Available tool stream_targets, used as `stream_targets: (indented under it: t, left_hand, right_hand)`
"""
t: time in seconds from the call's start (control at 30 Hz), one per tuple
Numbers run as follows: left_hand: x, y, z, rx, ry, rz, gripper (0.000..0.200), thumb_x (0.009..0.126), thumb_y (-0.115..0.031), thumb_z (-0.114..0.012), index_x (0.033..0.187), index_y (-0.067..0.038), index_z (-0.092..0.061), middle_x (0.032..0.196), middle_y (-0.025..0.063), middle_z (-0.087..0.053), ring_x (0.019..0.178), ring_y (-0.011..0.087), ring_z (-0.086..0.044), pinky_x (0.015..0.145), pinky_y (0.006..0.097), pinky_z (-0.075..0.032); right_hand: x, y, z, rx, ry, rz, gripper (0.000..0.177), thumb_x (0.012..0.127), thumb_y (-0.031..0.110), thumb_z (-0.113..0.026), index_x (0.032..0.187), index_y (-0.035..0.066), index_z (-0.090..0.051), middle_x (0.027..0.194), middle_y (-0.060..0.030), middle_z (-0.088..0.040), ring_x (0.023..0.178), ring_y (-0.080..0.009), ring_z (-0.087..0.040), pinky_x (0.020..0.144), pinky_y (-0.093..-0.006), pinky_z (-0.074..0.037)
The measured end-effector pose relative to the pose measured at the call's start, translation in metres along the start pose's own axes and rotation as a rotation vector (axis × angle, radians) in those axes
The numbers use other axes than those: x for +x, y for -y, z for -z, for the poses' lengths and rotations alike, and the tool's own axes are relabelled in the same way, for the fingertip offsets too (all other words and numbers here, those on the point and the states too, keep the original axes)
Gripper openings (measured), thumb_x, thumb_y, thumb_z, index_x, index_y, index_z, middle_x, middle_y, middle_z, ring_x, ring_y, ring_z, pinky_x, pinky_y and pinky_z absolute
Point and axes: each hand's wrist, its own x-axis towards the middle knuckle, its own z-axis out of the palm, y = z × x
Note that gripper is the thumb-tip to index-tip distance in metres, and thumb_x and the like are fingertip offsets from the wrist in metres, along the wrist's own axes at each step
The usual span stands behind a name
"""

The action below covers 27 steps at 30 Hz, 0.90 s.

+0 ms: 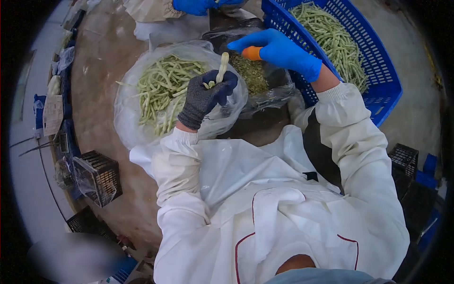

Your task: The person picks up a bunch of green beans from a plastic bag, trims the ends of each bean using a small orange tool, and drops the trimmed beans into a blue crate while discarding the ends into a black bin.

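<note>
My left hand [201, 97], in a dark grey knit glove, is closed around a few pale green beans [222, 66], whose ends stick up past the fingers. To its right, my right hand [291, 53] wears a blue glove and grips a small tool by its orange handle [251, 53]; the working end cannot be made out. Below and left of my left hand, a clear plastic bag [125, 113] lies spread open with a heap of long green beans [163, 94]. Under my right hand, a black plastic bag [274, 97] holds small green trimmings [253, 73].
A blue slatted crate [385, 92] with many green beans [336, 45] stands at the upper right. Across from me, another person's blue-gloved hand [194, 5] shows at the top edge. A dark crate [99, 177] sits on the brown floor [137, 208] at left.
</note>
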Motion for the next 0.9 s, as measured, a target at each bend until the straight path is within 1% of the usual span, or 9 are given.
stream_targets:
  t: [0.07, 0.13, 0.23, 0.33, 0.57, 0.67, 0.77, 0.87, 0.9]
  left_hand:
    - [0.000, 0.003, -0.002, 0.135, -0.009, 0.036, 0.022, 0.085, -0.013, -0.067, 0.102, 0.001, -0.067, 0.076, 0.0048, -0.064, 0.056, 0.0089, -0.055, 0.050, 0.0231, -0.043]
    - [0.000, 0.005, -0.003, 0.349, -0.021, 0.048, 0.023, 0.083, -0.016, -0.070, 0.100, -0.001, -0.068, 0.073, 0.0024, -0.064, 0.055, 0.0073, -0.054, 0.050, 0.0224, -0.043]
    - [0.003, 0.020, 0.005, 0.611, 0.001, -0.087, 0.021, 0.082, -0.019, -0.072, 0.097, -0.004, -0.070, 0.068, -0.0002, -0.063, 0.053, 0.0061, -0.053, 0.050, 0.0230, -0.043]
    - [0.003, 0.026, 0.007, 0.697, -0.002, -0.070, 0.021, 0.074, -0.012, -0.068, 0.094, -0.005, -0.069, 0.080, 0.0178, -0.066, 0.070, 0.0339, -0.062, 0.066, 0.0385, -0.049]
    - [0.002, 0.029, 0.010, 0.768, -0.019, -0.133, 0.020, 0.075, -0.016, -0.069, 0.092, -0.006, -0.069, 0.077, 0.0177, -0.065, 0.072, 0.0347, -0.062, 0.067, 0.0405, -0.048]
    - [0.001, 0.023, 0.006, 0.783, -0.003, -0.140, 0.021, 0.075, -0.018, -0.070, 0.091, -0.006, -0.069, 0.077, 0.0174, -0.065, 0.072, 0.0348, -0.061, 0.066, 0.0411, -0.048]
    - [0.000, 0.020, 0.002, 0.835, -0.001, -0.188, 0.022, 0.075, -0.021, -0.072, 0.092, -0.006, -0.069, 0.078, 0.0169, -0.065, 0.072, 0.0334, -0.062, 0.066, 0.0399, -0.048]
    - [-0.001, 0.019, 0.001, 0.762, -0.022, -0.303, 0.023, 0.077, -0.021, -0.072, 0.094, -0.006, -0.069, 0.079, 0.0147, -0.066, 0.069, 0.0284, -0.063, 0.065, 0.0365, -0.048]
    - [-0.001, 0.019, -0.002, 0.691, -0.046, -0.330, 0.023, 0.078, -0.020, -0.072, 0.095, -0.005, -0.069, 0.078, 0.0129, -0.067, 0.067, 0.0249, -0.063, 0.064, 0.0345, -0.048]
  right_hand:
    - [-0.001, 0.018, -0.004, 0.016, 0.028, -0.006, 0.032, 0.081, 0.012, -0.062, 0.112, 0.016, -0.070, 0.103, -0.0107, -0.070, 0.087, -0.0193, -0.066, 0.084, -0.0312, -0.049]
    - [-0.005, 0.029, -0.003, -0.120, 0.093, -0.064, 0.032, 0.080, 0.011, -0.062, 0.110, 0.016, -0.070, 0.101, -0.0119, -0.070, 0.086, -0.0200, -0.066, 0.082, -0.0315, -0.050]
    - [-0.005, 0.032, -0.002, -0.284, 0.184, -0.052, 0.027, 0.082, 0.008, -0.063, 0.108, 0.012, -0.070, 0.094, -0.0121, -0.071, 0.083, -0.0173, -0.065, 0.080, -0.0307, -0.050]
    - [-0.006, 0.029, -0.002, -0.327, 0.220, 0.004, 0.023, 0.083, 0.008, -0.064, 0.106, 0.009, -0.071, 0.089, -0.0125, -0.070, 0.079, -0.0172, -0.065, 0.076, -0.0309, -0.051]
    - [-0.008, 0.039, 0.002, -0.260, 0.283, -0.039, 0.022, 0.083, 0.008, -0.064, 0.103, 0.008, -0.071, 0.089, -0.0144, -0.070, 0.076, -0.0211, -0.066, 0.074, -0.0323, -0.051]
    - [-0.008, 0.029, 0.000, -0.308, 0.319, 0.010, 0.022, 0.082, 0.008, -0.064, 0.103, 0.008, -0.071, 0.089, -0.0153, -0.069, 0.076, -0.0222, -0.066, 0.074, -0.0325, -0.051]
    - [-0.010, 0.025, -0.005, -0.347, 0.241, 0.119, 0.022, 0.081, 0.010, -0.063, 0.101, 0.008, -0.071, 0.088, -0.0167, -0.069, 0.070, -0.0279, -0.063, 0.071, -0.0351, -0.050]
    - [-0.009, 0.035, -0.010, -0.332, 0.169, -0.018, 0.021, 0.083, 0.010, -0.063, 0.101, 0.006, -0.072, 0.086, -0.0144, -0.070, 0.071, -0.0224, -0.065, 0.071, -0.0325, -0.051]
    - [-0.008, 0.035, -0.010, -0.156, 0.137, -0.063, 0.021, 0.083, 0.010, -0.063, 0.101, 0.005, -0.072, 0.085, -0.0130, -0.071, 0.072, -0.0201, -0.065, 0.072, -0.0315, -0.052]
